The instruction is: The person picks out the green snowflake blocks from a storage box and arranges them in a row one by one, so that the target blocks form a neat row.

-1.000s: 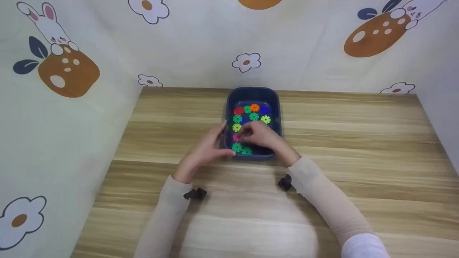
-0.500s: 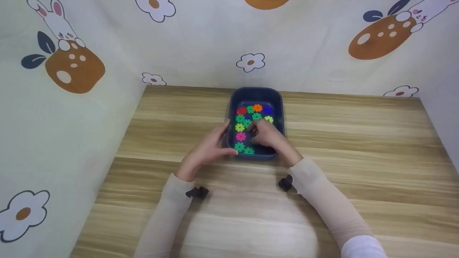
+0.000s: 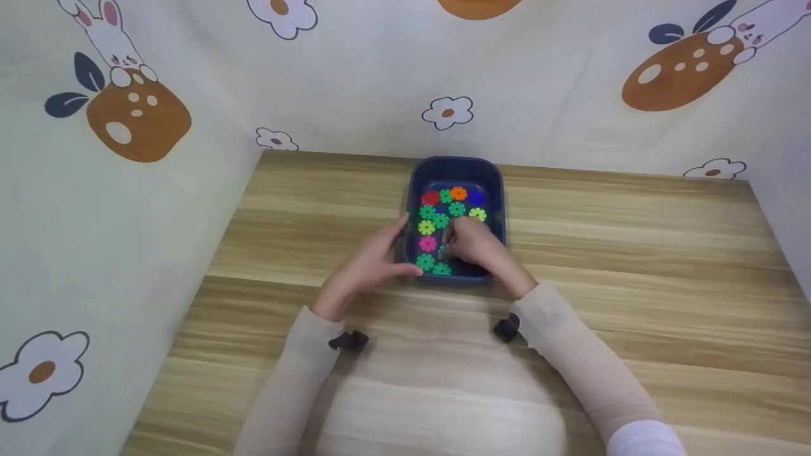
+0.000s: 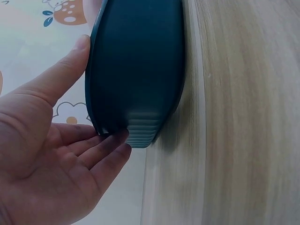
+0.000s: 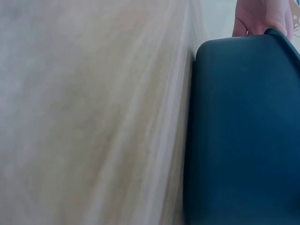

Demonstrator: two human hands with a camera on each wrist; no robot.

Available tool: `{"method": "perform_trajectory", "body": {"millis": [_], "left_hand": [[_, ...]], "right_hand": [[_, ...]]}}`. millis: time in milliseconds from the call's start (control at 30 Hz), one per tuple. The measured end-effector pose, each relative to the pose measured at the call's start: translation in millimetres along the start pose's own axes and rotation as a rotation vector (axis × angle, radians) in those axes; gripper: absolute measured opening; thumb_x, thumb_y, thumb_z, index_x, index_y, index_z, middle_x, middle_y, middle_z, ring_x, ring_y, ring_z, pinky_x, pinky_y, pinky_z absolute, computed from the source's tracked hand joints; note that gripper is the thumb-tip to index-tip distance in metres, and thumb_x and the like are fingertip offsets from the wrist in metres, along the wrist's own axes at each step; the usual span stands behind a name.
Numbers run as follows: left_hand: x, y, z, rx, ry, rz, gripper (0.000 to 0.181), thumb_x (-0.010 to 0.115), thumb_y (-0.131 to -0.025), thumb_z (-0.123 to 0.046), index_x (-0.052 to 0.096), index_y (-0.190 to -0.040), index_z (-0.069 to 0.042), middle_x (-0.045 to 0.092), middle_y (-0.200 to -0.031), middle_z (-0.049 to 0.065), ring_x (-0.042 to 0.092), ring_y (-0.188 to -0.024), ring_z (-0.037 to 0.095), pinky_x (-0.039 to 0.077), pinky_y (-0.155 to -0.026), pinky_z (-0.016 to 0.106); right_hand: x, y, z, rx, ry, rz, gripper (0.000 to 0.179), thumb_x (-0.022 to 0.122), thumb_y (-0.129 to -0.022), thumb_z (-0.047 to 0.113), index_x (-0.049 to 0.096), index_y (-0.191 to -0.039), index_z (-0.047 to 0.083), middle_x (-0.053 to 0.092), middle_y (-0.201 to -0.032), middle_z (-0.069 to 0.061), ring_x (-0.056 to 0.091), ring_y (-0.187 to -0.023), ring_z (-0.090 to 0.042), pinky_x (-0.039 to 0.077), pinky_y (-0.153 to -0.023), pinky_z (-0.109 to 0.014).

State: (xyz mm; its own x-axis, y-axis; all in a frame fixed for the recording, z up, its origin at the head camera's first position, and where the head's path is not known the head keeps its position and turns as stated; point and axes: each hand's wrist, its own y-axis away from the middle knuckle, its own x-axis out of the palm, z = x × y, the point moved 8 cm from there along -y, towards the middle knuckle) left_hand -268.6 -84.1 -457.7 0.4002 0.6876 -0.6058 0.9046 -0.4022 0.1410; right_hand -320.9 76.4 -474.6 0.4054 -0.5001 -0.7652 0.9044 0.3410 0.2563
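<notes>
A dark blue plastic bin (image 3: 456, 168) stands on the table with flat, notched snowflake discs on its floor. Green (image 3: 425, 261), pink (image 3: 427, 243) and yellow discs (image 3: 426, 227) line its left side. My left hand (image 3: 370, 256) rests against the near left corner, thumb on the rim and extended fingers touching the outer side; the left wrist view shows these fingers along the bin's wall (image 4: 136, 61). Inside the bin, my right hand (image 3: 472, 240) has curled fingers at a green disc (image 3: 443, 248), mostly covered, which they seem to pinch. The right wrist view shows only the bin's outside (image 5: 243, 131).
Farther back in the bin lie a red disc (image 3: 431, 198), an orange disc (image 3: 459, 193) and a blue disc (image 3: 476, 199). The wooden table (image 3: 633, 285) meets a printed cloth backdrop (image 3: 355, 76) behind the bin. Small black devices (image 3: 507, 329) sit at both wrists.
My right hand has drawn away from the pink disc toward the right, uncovering it and a green disc farther back. Its fingers are now lower, at another green disc. The left hand stays.
</notes>
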Motion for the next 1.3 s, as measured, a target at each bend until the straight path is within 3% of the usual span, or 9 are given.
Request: {"method": "perform_trajectory", "body": {"millis": [333,700,967,1300], "left_hand": [[-1.0,1.4,0.2,-0.011,-0.004,0.003,0.103,0.08,-0.083,-0.035,0.016,-0.161,-0.013,0.021,-0.166,0.014,0.024,-0.153,0.032,0.021,-0.126,0.049],[-2.4,2.6,-1.1,-0.015,0.002,0.006,0.1,0.079,-0.085,-0.034,0.016,-0.161,-0.012,0.021,-0.166,0.014,0.023,-0.153,0.031,0.021,-0.126,0.049],[0.8,2.0,-4.6,0.012,-0.001,0.007,0.1,0.08,-0.085,-0.03,0.017,-0.16,-0.007,0.023,-0.166,0.016,0.023,-0.153,0.032,0.019,-0.127,0.048],[-1.3,1.2,-3.1,0.012,0.01,0.007,0.101,0.08,-0.085,-0.03,0.016,-0.16,-0.01,0.02,-0.167,0.013,0.022,-0.154,0.03,0.018,-0.127,0.048]], "right_hand": [[-8,2.4,4,-0.073,-0.261,-0.074,0.008,0.077,-0.086,0.014,0.076,-0.09,0.007,0.075,-0.088,-0.009,0.062,-0.072,-0.012,0.051,-0.066,-0.02],[-18,4.6,7,-0.073,-0.354,-0.135,0.008,0.072,-0.091,0.016,0.076,-0.092,0.01,0.076,-0.091,-0.007,0.063,-0.076,-0.012,0.053,-0.068,-0.021],[-17,10.7,6,-0.065,-0.526,-0.088,0.013,0.07,-0.091,0.007,0.074,-0.101,0.0,0.075,-0.096,-0.017,0.071,-0.076,-0.014,0.063,-0.072,-0.029],[-32,18.1,8,-0.112,-0.497,-0.108,0.017,0.071,-0.09,0.005,0.073,-0.105,-0.003,0.076,-0.097,-0.019,0.071,-0.076,-0.014,0.063,-0.071,-0.03]]}}
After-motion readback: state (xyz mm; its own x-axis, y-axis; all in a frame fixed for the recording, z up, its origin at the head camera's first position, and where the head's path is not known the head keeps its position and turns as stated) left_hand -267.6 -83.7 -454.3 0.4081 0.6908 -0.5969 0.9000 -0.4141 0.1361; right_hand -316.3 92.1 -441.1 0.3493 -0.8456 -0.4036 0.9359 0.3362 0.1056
